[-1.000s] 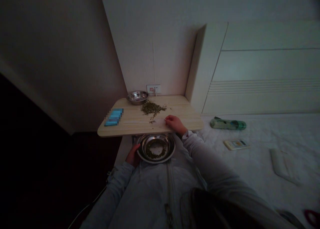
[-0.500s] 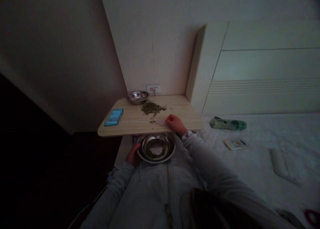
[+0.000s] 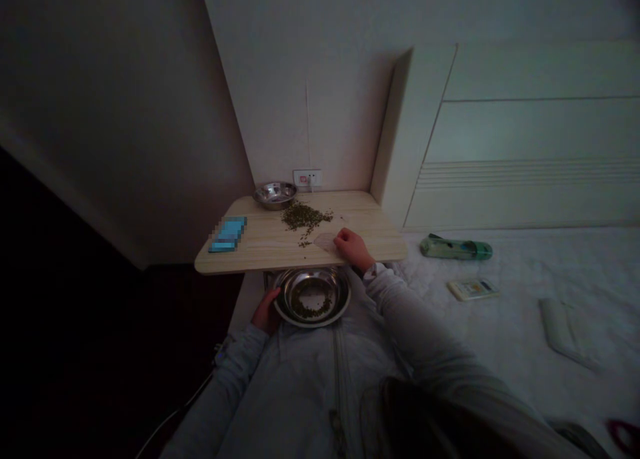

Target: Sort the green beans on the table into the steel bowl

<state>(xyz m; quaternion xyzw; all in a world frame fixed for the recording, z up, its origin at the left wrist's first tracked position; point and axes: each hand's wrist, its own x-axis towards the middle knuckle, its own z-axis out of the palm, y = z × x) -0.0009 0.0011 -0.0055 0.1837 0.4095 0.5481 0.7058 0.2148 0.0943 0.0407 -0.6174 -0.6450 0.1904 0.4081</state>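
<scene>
Egocentric view from a head-worn camera, looking forward and down at a seated person. The right hand (image 3: 353, 249) is placed on a light wood tabletop (image 3: 265, 253), its fingers curled in a narrow, loose posture, with the fingertips touching or just beside a pale flat scrap (image 3: 325, 242); whether the scrap is gripped cannot be told. A loose heap of green mung beans (image 3: 304, 217) lies on the tabletop, a little beyond this hand, with a few stray beans scattered around it. The left hand (image 3: 265, 312) is curled around the near rim of a large stainless steel bowl (image 3: 335, 299), which is positioned just below the table edge, against the person's torso. A smaller portion of mung beans (image 3: 311, 304) is seen in this bowl. A small stainless steel bowl (image 3: 275, 195) stands at the far edge of the tabletop, below a wall socket panel (image 3: 307, 177). A blue packet (image 3: 228, 235), partly pixelated, lies at the left of the tabletop. To the right, a green-and-white bottle (image 3: 456, 248), a pale card (image 3: 473, 289) and a folded white cloth (image 3: 560, 332) lie on a white bedcover (image 3: 505, 339).
</scene>
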